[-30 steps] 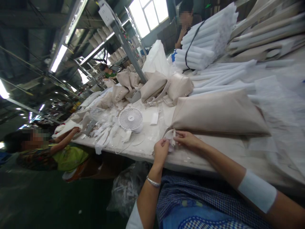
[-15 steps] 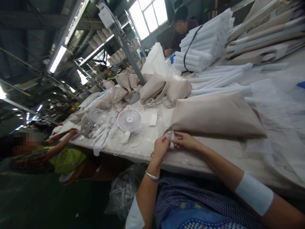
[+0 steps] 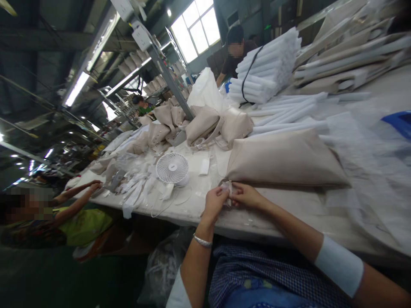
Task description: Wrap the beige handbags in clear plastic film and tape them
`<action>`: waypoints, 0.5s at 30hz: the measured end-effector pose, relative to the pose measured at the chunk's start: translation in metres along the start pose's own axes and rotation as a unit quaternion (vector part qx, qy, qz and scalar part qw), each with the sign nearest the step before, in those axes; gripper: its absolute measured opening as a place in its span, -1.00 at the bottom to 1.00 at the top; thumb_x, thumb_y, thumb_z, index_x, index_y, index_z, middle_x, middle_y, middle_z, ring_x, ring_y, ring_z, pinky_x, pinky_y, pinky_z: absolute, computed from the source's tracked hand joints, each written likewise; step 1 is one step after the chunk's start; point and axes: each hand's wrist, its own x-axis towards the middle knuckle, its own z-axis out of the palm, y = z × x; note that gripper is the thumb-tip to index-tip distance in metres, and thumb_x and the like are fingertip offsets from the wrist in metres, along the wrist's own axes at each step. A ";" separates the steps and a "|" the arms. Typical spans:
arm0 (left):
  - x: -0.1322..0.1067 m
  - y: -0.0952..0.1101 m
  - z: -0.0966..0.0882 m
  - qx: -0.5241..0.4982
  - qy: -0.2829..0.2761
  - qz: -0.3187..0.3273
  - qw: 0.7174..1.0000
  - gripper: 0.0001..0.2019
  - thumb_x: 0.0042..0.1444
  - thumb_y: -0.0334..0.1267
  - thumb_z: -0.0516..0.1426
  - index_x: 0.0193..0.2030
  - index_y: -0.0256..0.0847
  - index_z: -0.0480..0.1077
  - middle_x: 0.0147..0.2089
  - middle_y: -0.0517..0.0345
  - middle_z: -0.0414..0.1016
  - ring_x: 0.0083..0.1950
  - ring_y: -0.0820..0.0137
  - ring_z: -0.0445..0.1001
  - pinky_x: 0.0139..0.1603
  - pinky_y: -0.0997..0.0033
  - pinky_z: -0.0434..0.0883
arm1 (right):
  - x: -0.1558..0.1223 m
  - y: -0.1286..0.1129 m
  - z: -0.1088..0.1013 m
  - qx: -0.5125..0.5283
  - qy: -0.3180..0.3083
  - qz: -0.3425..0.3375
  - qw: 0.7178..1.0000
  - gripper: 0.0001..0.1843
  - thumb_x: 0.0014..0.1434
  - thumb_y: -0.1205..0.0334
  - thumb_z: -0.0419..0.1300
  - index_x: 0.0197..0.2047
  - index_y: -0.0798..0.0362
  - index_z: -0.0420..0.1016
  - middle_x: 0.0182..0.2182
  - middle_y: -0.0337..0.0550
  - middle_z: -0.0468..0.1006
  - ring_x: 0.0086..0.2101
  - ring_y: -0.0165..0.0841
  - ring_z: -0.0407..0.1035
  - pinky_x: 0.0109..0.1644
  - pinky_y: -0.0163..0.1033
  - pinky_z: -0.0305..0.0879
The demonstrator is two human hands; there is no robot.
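A beige bag lies on its side on the table, its zipper edge towards me. At its left end, a small whitish, see-through wrap surrounds what looks like the zipper pull. My left hand pinches this wrap from the left, fingers closed. From the right, my right hand pinches the same small piece between thumb and fingers, just below the bag's corner. The fingertips partly cover it, so its exact shape is hard to make out.
A white fan stands left of my hands, its cord trailing. White strips lie beyond it. More beige bags are heaped behind. Strapped white rolls and plastic sheets occupy the right. A co-worker sits at left.
My head view has shifted slightly, so the scene sits a little lower and further left. Both hands stay at the bag's corner; the hanging white piece is now more covered by the fingers.
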 end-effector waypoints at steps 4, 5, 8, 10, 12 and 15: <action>-0.007 0.000 -0.002 0.009 0.007 0.002 1.000 -0.63 0.01 0.00 0.27 -0.22 -0.30 0.58 -0.37 0.08 0.62 -0.38 0.34 0.53 -0.38 0.46 0.38 | -0.005 -0.004 0.001 0.003 -0.007 0.021 1.000 -0.18 0.08 0.22 0.45 0.34 0.17 0.26 -0.57 -0.29 0.50 -0.56 -0.42 0.38 -0.43 -0.33 0.40; -0.008 -0.001 -0.002 0.013 0.012 0.004 1.000 -0.63 0.03 0.02 0.25 -0.25 -0.29 0.58 -0.40 0.09 0.61 -0.40 0.35 0.52 -0.40 0.47 0.37 | -0.006 -0.004 0.000 0.006 -0.012 0.024 1.000 -0.17 0.08 0.23 0.45 0.35 0.17 0.25 -0.58 -0.29 0.50 -0.55 -0.42 0.38 -0.43 -0.33 0.39; -0.007 -0.004 -0.002 0.027 0.033 0.014 0.999 -0.64 0.06 0.03 0.23 -0.28 -0.27 0.59 -0.41 0.10 0.60 -0.38 0.34 0.52 -0.40 0.47 0.37 | -0.007 -0.005 0.000 0.020 -0.018 0.022 0.999 -0.19 0.04 0.18 0.47 0.32 0.12 0.31 -0.56 -0.28 0.51 -0.53 -0.39 0.39 -0.43 -0.31 0.38; -0.004 -0.005 -0.002 0.034 0.056 0.022 0.998 -0.68 0.05 -0.02 0.25 -0.24 -0.26 0.59 -0.36 0.08 0.63 -0.31 0.31 0.55 -0.33 0.45 0.39 | -0.007 -0.005 -0.001 0.025 -0.018 0.021 0.999 -0.23 0.01 0.14 0.49 0.26 0.10 0.39 -0.55 -0.27 0.51 -0.52 -0.39 0.38 -0.42 -0.30 0.38; -0.003 -0.005 -0.003 0.036 0.082 0.028 0.996 -0.73 0.03 -0.09 0.27 -0.23 -0.25 0.59 -0.31 0.06 0.64 -0.23 0.29 0.57 -0.25 0.44 0.41 | -0.006 -0.006 -0.002 0.030 -0.021 0.027 0.999 -0.30 -0.01 0.12 0.50 0.17 0.11 0.46 -0.55 -0.27 0.50 -0.53 -0.41 0.36 -0.42 -0.31 0.36; -0.011 -0.003 -0.008 0.025 0.103 0.027 0.994 -0.74 0.04 -0.11 0.26 -0.23 -0.25 0.58 -0.27 0.02 0.66 -0.19 0.27 0.59 -0.19 0.42 0.42 | -0.006 -0.008 -0.003 0.054 -0.031 0.043 0.997 -0.42 -0.06 0.10 0.52 0.00 0.15 0.55 -0.56 -0.28 0.48 -0.52 -0.45 0.33 -0.43 -0.35 0.32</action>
